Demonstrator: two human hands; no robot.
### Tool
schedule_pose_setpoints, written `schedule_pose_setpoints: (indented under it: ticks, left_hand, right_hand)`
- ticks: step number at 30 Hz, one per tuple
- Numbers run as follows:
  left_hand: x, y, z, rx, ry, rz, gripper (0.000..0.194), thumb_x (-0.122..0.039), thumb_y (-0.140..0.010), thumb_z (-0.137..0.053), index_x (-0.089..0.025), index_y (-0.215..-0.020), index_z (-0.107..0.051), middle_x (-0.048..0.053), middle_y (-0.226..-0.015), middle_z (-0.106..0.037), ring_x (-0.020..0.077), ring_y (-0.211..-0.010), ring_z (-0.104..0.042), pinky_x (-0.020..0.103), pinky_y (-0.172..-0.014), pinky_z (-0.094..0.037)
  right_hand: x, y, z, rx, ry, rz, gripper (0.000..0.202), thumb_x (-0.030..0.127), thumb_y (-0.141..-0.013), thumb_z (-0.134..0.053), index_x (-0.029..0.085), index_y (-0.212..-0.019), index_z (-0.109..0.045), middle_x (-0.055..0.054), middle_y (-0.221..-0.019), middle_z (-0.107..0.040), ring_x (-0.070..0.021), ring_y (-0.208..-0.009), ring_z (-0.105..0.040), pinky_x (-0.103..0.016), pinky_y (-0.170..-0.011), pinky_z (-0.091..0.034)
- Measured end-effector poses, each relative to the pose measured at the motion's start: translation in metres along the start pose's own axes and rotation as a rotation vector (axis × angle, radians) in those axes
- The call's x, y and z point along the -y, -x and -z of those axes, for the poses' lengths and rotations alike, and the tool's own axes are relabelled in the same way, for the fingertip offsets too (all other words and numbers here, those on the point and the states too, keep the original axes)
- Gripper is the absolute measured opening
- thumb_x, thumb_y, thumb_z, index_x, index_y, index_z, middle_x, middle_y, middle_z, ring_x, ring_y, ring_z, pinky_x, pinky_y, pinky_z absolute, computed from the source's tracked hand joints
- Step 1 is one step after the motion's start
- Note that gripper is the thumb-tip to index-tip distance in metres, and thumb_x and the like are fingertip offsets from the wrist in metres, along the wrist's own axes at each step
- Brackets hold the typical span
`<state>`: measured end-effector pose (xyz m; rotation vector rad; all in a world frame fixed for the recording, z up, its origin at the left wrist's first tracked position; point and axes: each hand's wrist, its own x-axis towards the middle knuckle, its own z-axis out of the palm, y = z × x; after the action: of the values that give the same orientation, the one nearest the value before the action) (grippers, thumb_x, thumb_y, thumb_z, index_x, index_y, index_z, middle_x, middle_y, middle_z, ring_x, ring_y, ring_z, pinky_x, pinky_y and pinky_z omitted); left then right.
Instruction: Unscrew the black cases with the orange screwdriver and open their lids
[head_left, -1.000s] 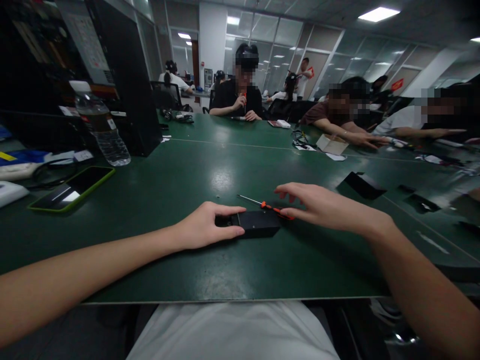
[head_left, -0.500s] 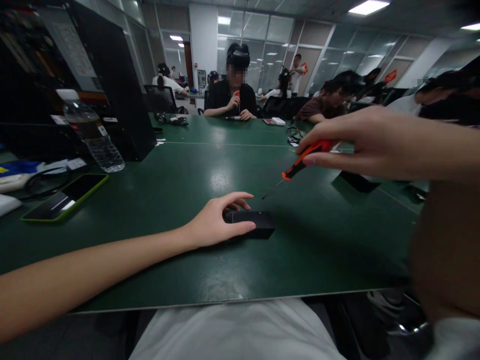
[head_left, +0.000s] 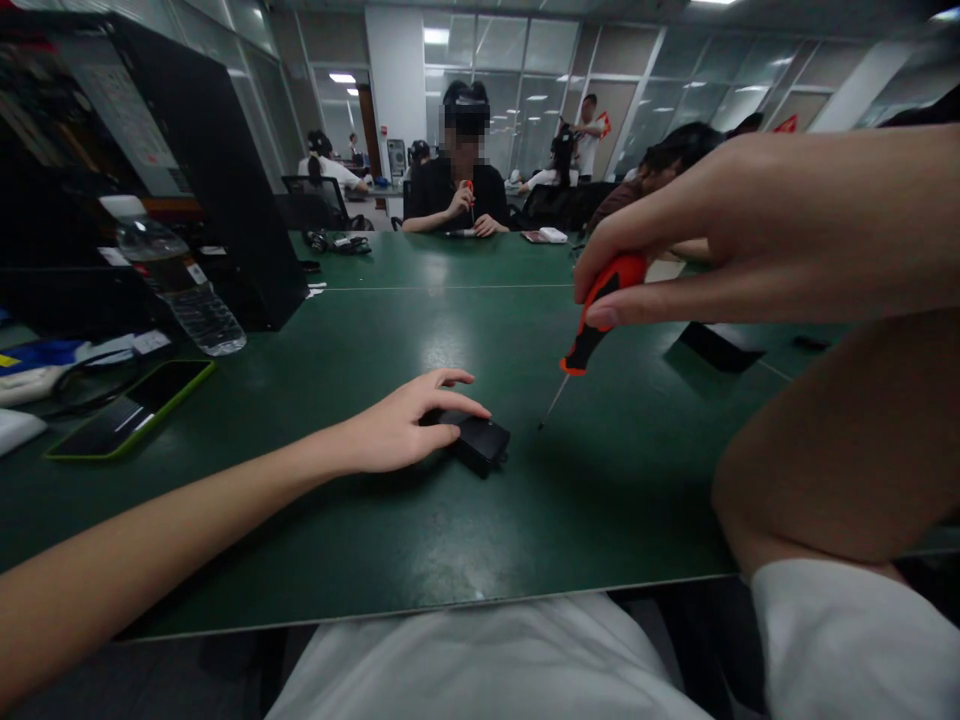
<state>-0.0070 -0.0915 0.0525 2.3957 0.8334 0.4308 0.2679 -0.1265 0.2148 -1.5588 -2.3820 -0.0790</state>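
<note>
On the green table (head_left: 360, 545) in front of me lies a small black box (head_left: 484, 440). My left hand (head_left: 409, 425) grips it from the left, fingers over its top and thumb along the near side. A red and black screwdriver (head_left: 592, 330) is held by the handle between the thumb and fingers of my right hand (head_left: 690, 240). Its thin shaft points down and to the left, with the tip to the right of the box, apart from it.
At the left are a phone with a green edge (head_left: 131, 408), a water bottle (head_left: 180, 280) and a large black case (head_left: 225, 180). A black object (head_left: 716, 348) lies behind my right wrist. Across the table sits a person (head_left: 457, 190).
My left hand and the black box have shifted left, and the box has turned. The screwdriver stands steeper, its tip lower, and my right hand appears larger.
</note>
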Motion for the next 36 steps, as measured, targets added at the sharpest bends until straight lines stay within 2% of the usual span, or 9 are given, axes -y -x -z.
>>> schedule_pose_setpoints:
  ticks: [3, 5, 8, 11, 14, 17, 24, 28, 36]
  left_hand:
    - [-0.007, 0.004, -0.015, -0.136, -0.081, 0.002, 0.024, -0.032, -0.095, -0.057, -0.025, -0.109, -0.076, 0.01, -0.15, -0.048, 0.0321, -0.142, -0.043, 0.053, -0.121, -0.031]
    - [-0.009, 0.005, -0.025, -0.18, -0.085, -0.011, 0.028, -0.045, -0.087, -0.07, -0.023, -0.103, -0.075, 0.012, -0.15, -0.047, 0.0344, -0.141, -0.045, 0.054, -0.119, -0.035]
    - [-0.005, 0.003, -0.033, -0.189, -0.054, -0.051, 0.031, -0.048, -0.081, -0.076, -0.023, -0.1, -0.075, 0.011, -0.154, -0.041, 0.0353, -0.144, -0.041, 0.054, -0.12, -0.034]
    - [0.002, 0.001, -0.035, -0.2, -0.011, -0.038, 0.05, -0.051, -0.079, -0.078, -0.026, -0.121, -0.069, 0.012, -0.163, -0.026, 0.0373, -0.151, -0.029, 0.056, -0.123, -0.028]
    - [0.007, 0.0, -0.038, -0.203, 0.077, 0.052, 0.086, -0.056, -0.076, -0.08, -0.025, -0.148, -0.045, 0.016, -0.166, -0.017, 0.0383, -0.154, -0.021, 0.058, -0.125, -0.024]
    - [0.008, 0.001, -0.041, -0.207, 0.147, 0.071, 0.104, -0.058, -0.074, -0.08, -0.024, -0.156, -0.026, 0.018, -0.166, -0.015, 0.0383, -0.154, -0.019, 0.058, -0.126, -0.022]
    - [0.007, 0.003, -0.043, -0.272, 0.138, 0.121, 0.111, -0.059, -0.069, -0.083, -0.024, -0.154, -0.023, 0.019, -0.159, -0.025, 0.0398, -0.147, -0.032, 0.059, -0.122, -0.029]
    - [0.007, 0.005, -0.044, -0.264, 0.077, 0.206, 0.106, -0.063, -0.069, -0.081, -0.02, -0.151, -0.029, 0.019, -0.155, -0.034, 0.0391, -0.144, -0.037, 0.058, -0.119, -0.033]
    - [-0.007, 0.005, -0.04, -0.247, 0.082, 0.319, 0.101, -0.064, -0.068, -0.079, -0.017, -0.146, -0.038, 0.02, -0.15, -0.045, 0.0404, -0.138, -0.047, 0.057, -0.114, -0.04]
  right_hand:
    - [0.0, -0.003, -0.002, 0.188, 0.224, 0.182, 0.045, 0.061, -0.083, -0.064, 0.02, -0.097, -0.078, 0.005, -0.079, -0.069, -0.0051, -0.065, -0.058, -0.019, -0.063, -0.04]
    - [-0.006, -0.005, -0.002, 0.202, 0.214, 0.213, 0.053, 0.067, -0.084, -0.059, 0.021, -0.1, -0.078, 0.005, -0.083, -0.069, -0.0039, -0.067, -0.057, -0.016, -0.058, -0.035]
    - [-0.011, -0.008, -0.002, 0.166, 0.178, 0.271, 0.059, 0.073, -0.083, -0.054, 0.023, -0.104, -0.078, 0.005, -0.082, -0.068, -0.0017, -0.064, -0.055, -0.015, -0.054, -0.03]
    - [-0.007, -0.009, -0.004, 0.107, 0.185, 0.309, 0.063, 0.074, -0.084, -0.051, 0.023, -0.109, -0.077, 0.005, -0.079, -0.066, -0.0009, -0.062, -0.054, -0.015, -0.055, -0.029]
    - [0.001, -0.01, -0.009, 0.075, 0.193, 0.442, 0.065, 0.074, -0.089, -0.042, 0.024, -0.113, -0.075, 0.006, -0.083, -0.068, -0.0012, -0.063, -0.056, -0.015, -0.057, -0.032]
    - [0.009, -0.014, -0.015, 0.081, 0.188, 0.521, 0.067, 0.074, -0.09, -0.037, 0.024, -0.114, -0.075, 0.008, -0.08, -0.067, 0.0001, -0.062, -0.055, -0.014, -0.063, -0.035]
    - [0.017, -0.023, -0.024, 0.121, 0.22, 0.403, 0.064, 0.068, -0.088, -0.049, 0.014, -0.111, -0.074, 0.008, -0.075, -0.064, -0.0034, -0.073, -0.063, -0.017, -0.073, -0.043]
    - [0.016, -0.024, -0.026, 0.118, 0.171, 0.498, 0.053, 0.061, -0.094, -0.05, 0.017, -0.111, -0.075, 0.006, -0.075, -0.065, -0.0048, -0.067, -0.062, -0.018, -0.068, -0.044]
    - [0.017, -0.026, -0.028, 0.2, 0.006, 0.48, 0.034, 0.052, -0.094, -0.057, 0.024, -0.103, -0.075, -0.002, -0.084, -0.071, -0.0181, -0.081, -0.066, -0.029, -0.073, -0.051]
